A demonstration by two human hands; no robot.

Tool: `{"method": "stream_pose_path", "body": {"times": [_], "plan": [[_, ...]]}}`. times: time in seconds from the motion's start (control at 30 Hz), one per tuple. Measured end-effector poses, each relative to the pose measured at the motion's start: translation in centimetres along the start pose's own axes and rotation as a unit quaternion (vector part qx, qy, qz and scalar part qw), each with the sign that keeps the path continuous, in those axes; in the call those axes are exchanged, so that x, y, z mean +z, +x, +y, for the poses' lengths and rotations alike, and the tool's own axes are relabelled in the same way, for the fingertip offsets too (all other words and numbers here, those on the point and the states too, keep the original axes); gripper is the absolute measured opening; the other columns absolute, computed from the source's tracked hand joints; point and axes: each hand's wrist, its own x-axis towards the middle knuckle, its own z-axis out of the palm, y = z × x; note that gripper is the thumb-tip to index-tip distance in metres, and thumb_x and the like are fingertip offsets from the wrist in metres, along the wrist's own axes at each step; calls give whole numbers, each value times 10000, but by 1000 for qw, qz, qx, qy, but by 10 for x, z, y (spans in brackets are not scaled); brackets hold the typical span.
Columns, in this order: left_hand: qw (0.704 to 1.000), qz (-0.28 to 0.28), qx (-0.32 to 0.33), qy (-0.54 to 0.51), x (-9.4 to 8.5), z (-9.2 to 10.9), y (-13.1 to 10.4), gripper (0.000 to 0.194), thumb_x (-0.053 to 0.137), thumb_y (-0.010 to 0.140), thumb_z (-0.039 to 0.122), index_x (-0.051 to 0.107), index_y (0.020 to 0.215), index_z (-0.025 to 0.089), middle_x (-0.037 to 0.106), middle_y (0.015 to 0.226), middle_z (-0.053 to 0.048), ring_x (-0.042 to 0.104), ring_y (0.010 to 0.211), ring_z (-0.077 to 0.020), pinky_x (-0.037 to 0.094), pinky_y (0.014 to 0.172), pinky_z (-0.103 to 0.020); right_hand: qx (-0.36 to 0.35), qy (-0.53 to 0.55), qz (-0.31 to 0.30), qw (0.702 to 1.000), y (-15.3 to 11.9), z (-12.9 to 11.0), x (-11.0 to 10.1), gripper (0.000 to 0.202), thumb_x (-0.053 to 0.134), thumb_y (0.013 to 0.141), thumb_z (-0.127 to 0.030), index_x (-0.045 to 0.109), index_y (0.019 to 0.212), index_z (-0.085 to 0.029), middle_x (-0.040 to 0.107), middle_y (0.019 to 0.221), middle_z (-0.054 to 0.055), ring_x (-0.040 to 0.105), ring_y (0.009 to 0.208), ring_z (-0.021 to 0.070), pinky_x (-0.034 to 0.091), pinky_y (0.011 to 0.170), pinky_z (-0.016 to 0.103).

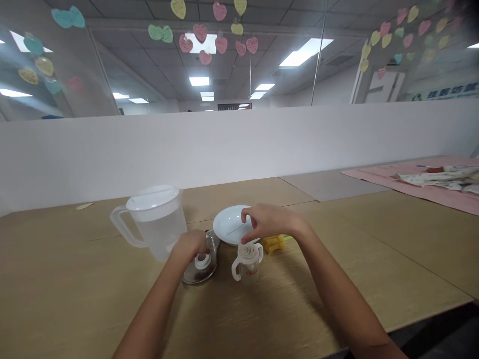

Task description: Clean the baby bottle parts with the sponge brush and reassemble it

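My left hand [192, 244] reaches over a metal tray [192, 275], its fingers curled around what looks like a clear plastic cap [211, 243]; the fingertips are partly hidden. On the tray, below that hand, lies a white ring-shaped piece [202, 261]. My right hand [270, 222] hovers with thumb and forefinger apart, holding nothing. Just beneath its fingertips, a clear baby bottle [249, 271] with a white two-handled collar [248, 252] stands upright on the table. A white plate [230, 225] sits behind the bottle, partly covered by my right hand.
At the left stands a translucent lidded pitcher [160, 227], close to my left hand. A yellow object [274, 244] lies right of the bottle. Farther right, cloths and small items rest on a pink mat [404, 184]. A white wall [224, 149] with glass above bounds the brown table [359, 239].
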Motion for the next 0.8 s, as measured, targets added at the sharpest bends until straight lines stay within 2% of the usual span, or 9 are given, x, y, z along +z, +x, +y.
{"method": "stream_pose_path", "body": {"times": [0.1, 0.2, 0.27, 0.33, 0.47, 0.63, 0.73, 0.8], "plan": [[999, -29, 3, 37, 5, -4, 1, 32, 600, 559, 121, 587, 532, 133, 657, 578, -93, 616, 542, -212, 446, 522, -270, 2, -7, 6, 1000, 1, 0, 0, 544, 636, 634, -577, 565, 1022, -203, 635, 864, 59, 569, 712, 196, 357, 532, 257], [998, -2, 20, 64, -5, -7, -3, 72, 585, 581, 116, 609, 642, 146, 676, 693, -87, 626, 640, -203, 427, 555, -251, 3, 5, 3, 1000, 0, -2, -1, 537, 634, 655, -551, 567, 1052, -196, 637, 880, 69, 575, 719, 201, 364, 543, 262], [995, 50, 41, 75, -17, -6, -13, 106, 556, 656, 165, 609, 748, 163, 675, 817, -86, 621, 732, -202, 416, 592, -253, -1, 21, 5, 1000, -1, -4, -2, 550, 632, 665, -543, 559, 1082, -190, 638, 891, 75, 580, 737, 210, 380, 566, 273], [984, 140, 79, 81, -28, 1, -28, 136, 485, 759, 223, 587, 836, 176, 658, 887, -79, 606, 781, -194, 405, 619, -257, -34, 42, 25, 998, 0, -8, 0, 598, 645, 661, -531, 528, 1135, -186, 629, 960, 86, 581, 818, 229, 406, 626, 290], [931, 326, 141, 83, -35, 25, -55, 226, 348, 889, 285, 537, 924, 166, 629, 899, -73, 594, 768, -167, 405, 619, -242, -154, 72, 112, 979, 11, -18, 12, 656, 709, 637, -392, 440, 1202, -193, 538, 1172, 102, 527, 1012, 241, 420, 758, 306], [838, 493, 215, 92, -22, 40, -58, 273, 315, 923, 310, 532, 914, 145, 639, 822, -69, 599, 682, -144, 397, 557, -220, -155, 64, 253, 953, 30, -18, 19, 356, 561, 721, -119, 506, 1070, -161, 590, 1063, 87, 551, 941, 202, 413, 755, 284], [782, 567, 248, 71, -17, 43, -58, 263, 324, 927, 305, 544, 897, 164, 656, 763, -41, 600, 618, -125, 394, 533, -215, -172, 113, 290, 935, 30, -12, 12, 207, 549, 729, -148, 557, 936, -158, 617, 958, 64, 560, 892, 177, 414, 766, 267], [748, 606, 261, 74, -16, 46, -61, 237, 344, 923, 285, 553, 914, 173, 664, 734, -30, 606, 604, -122, 395, 522, -216, -188, 146, 286, 928, 25, -8, 6, 204, 573, 724, -207, 564, 922, -160, 617, 955, 58, 561, 887, 170, 417, 779, 265]]}}
